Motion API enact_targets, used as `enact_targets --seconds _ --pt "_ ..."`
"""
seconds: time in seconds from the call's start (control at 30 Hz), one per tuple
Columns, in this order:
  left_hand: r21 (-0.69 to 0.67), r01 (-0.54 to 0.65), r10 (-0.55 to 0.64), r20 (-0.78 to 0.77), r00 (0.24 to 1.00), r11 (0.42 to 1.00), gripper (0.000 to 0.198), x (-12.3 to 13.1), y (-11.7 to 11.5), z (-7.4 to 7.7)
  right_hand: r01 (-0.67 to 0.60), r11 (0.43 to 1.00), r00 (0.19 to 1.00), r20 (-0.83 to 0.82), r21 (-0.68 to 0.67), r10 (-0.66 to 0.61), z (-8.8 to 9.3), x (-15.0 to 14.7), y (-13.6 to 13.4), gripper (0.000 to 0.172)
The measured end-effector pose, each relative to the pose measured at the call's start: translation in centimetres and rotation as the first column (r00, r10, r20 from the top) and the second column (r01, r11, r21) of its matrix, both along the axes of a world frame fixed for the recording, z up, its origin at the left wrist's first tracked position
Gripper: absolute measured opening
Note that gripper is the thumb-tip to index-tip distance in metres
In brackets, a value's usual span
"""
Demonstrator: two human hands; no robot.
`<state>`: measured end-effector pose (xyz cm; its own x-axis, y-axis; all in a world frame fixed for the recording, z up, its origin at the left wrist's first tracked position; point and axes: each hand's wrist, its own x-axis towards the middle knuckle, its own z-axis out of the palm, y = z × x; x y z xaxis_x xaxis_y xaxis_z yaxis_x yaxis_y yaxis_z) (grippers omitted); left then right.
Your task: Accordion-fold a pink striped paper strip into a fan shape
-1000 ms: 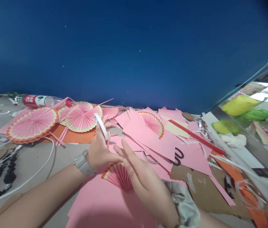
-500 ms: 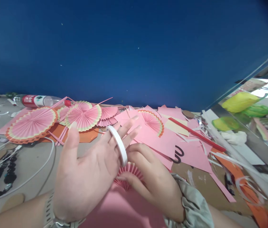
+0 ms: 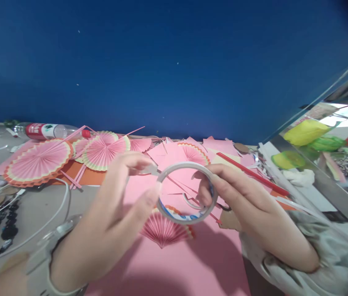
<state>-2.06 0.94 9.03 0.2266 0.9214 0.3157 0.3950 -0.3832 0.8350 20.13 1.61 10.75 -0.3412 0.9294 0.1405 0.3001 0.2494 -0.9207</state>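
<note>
A white roll of tape is held upright in front of me, its ring facing me. My right hand grips its right side, with fingers curled through the hole. My left hand is at the roll's left edge, thumb and fingers parted around a small strip at its rim, which looks like the tape's end. Below the roll, a folded pink paper fan with an orange and cream edge lies on a large pink sheet.
Finished pleated fans and a bottle lie at the back left. A black bead necklace and a white cable are at the left. Pink scraps, a red strip and yellow-green items lie to the right.
The tape roll has come off my left hand's fingers and is now in my right hand. My left hand has turned over and pinches at its edge. More of the fan below shows.
</note>
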Motion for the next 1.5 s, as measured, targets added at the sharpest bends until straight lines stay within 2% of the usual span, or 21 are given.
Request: enact_targets --seconds 0.1,0.17,0.27,0.37,0.5,0.57,0.63,0.7,0.83,0.9,0.97,1.03,1.37,1.5 --pt "-0.127 0.164 -0.181 -0.131 0.975 0.978 0.032 0.6 -0.1 -0.2 -0.038 0.998 0.999 -0.028 -0.043 0.037 0.2 -0.1 0.1 0.018" --pt "-0.108 0.135 -0.152 -0.173 0.973 0.985 0.030 0.7 0.0 -0.1 -0.035 0.998 0.999 -0.015 -0.055 0.034 0.1 -0.3 0.1 0.018" --pt "0.043 0.074 -0.060 -0.269 0.961 0.996 0.011 0.7 0.3 0.1 -0.046 0.996 0.998 0.046 -0.074 0.049 0.0 -0.5 0.0 0.019" --pt "0.173 0.116 -0.034 -0.418 0.908 0.978 0.024 0.4 0.8 0.1 -0.072 0.993 0.993 0.090 -0.095 0.080 0.0 -0.4 -0.1 0.020" --pt "0.413 0.231 0.073 -0.601 0.796 0.881 0.027 0.2 1.4 -0.5 -0.090 0.982 0.994 0.051 -0.167 0.100 0.0 -0.4 -0.2 0.023" --pt "0.481 0.268 0.117 -0.631 0.767 0.835 0.025 0.1 1.6 -0.9 -0.094 0.974 0.995 0.020 -0.208 0.100 -0.1 -0.4 -0.3 0.026" --pt "0.512 0.276 0.138 -0.631 0.764 0.814 0.024 -0.1 1.7 -1.0 -0.086 0.971 0.996 -0.011 -0.223 0.085 -0.1 -0.4 -0.2 0.027" --pt "0.489 0.253 0.120 -0.610 0.783 0.835 0.024 -0.2 1.9 -0.8 -0.076 0.970 0.997 -0.047 -0.232 0.067 -0.2 -0.2 -0.1 0.027" --pt "0.285 0.126 0.033 -0.496 0.868 0.950 0.017 -0.5 2.0 0.1 -0.061 0.975 0.995 -0.091 -0.212 0.043 -0.1 0.2 0.1 0.024" --pt "0.221 0.136 -0.031 -0.419 0.907 0.966 0.013 -0.6 1.8 0.5 -0.056 0.979 0.996 -0.075 -0.195 0.042 -0.1 0.3 0.1 0.025" --pt "0.216 0.224 -0.123 -0.403 0.907 0.950 0.013 -0.6 1.6 0.7 -0.052 0.976 0.998 -0.057 -0.212 0.041 -0.2 0.2 0.0 0.028" --pt "0.225 0.302 -0.174 -0.455 0.873 0.926 0.010 -0.5 1.5 0.7 -0.047 0.970 0.998 -0.042 -0.237 0.038 -0.3 0.0 -0.1 0.028" --pt "0.244 0.346 -0.137 -0.606 0.784 0.906 0.016 -0.2 1.9 0.2 -0.011 0.987 0.994 0.105 -0.158 0.028 0.3 -0.5 -0.4 0.028" --pt "0.292 0.346 -0.082 -0.647 0.758 0.892 0.018 -0.2 2.0 -0.1 -0.004 0.992 0.986 0.167 -0.127 0.025 0.2 -0.5 -0.5 0.028"
